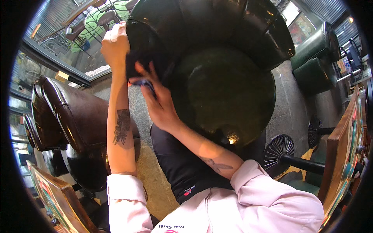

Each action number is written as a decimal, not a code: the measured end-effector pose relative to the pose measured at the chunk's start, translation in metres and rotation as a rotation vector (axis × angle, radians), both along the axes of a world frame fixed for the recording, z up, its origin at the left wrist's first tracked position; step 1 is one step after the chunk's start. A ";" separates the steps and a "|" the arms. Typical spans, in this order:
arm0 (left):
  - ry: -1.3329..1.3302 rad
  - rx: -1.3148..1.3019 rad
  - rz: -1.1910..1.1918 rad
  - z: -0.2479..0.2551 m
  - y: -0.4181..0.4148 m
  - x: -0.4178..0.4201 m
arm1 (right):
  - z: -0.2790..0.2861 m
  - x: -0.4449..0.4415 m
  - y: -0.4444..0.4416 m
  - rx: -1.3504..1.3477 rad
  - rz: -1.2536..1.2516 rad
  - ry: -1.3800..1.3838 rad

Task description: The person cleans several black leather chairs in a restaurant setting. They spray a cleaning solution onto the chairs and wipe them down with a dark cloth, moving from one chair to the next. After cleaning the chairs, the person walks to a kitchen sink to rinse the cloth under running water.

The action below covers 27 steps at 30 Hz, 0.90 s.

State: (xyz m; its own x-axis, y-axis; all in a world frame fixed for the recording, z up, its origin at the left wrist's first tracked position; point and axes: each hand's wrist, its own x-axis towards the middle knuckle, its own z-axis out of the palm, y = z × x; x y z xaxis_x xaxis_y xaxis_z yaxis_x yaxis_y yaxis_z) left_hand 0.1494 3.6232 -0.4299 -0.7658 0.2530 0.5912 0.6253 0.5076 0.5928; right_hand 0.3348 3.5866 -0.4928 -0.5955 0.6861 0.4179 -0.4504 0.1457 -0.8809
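A dark green, glossy tub armchair [230, 90] with a round seat and a channelled backrest fills the middle of the view. My left hand [116, 43] is closed at the outer edge of its left arm, with a white strip around one finger; its fingertips are partly hidden. Against the inner side of that same arm, my right hand [158, 100] is blurred, fingers spread forward. A dark cloth [149, 86] is bunched between its thumb and fingers. How far the cloth extends over the dark leather is hard to tell.
To the left stands a brown leather armchair [78, 113] beside a window frame [55, 58]. Wooden-edged tables [335, 151] [62, 198] rise at both sides. A black ribbed pedestal base [279, 153] is at lower right, another green armchair [316, 55] beyond. Grey stone floor [284, 102] shows between them.
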 end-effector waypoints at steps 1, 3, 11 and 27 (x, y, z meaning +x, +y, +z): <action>0.015 -0.004 -0.012 0.001 -0.001 0.001 | -0.007 0.013 -0.002 -0.134 0.066 0.000; 0.040 -0.004 -0.043 0.003 0.000 0.003 | -0.023 0.037 0.002 -0.412 0.119 0.045; -0.095 0.015 0.011 0.004 -0.003 0.009 | -0.003 0.168 0.114 -1.021 -0.348 0.329; -0.018 -0.022 -0.004 0.011 0.002 0.011 | -0.043 -0.085 0.214 -0.062 -1.070 0.198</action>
State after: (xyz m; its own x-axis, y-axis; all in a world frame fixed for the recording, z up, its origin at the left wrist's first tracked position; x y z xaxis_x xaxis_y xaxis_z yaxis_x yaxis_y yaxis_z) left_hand 0.1606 3.6257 -0.4185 -0.7751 0.2694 0.5716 0.6169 0.5180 0.5925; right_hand 0.2503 3.8004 -0.5359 0.3966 0.8322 0.3874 -0.2512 0.5043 -0.8262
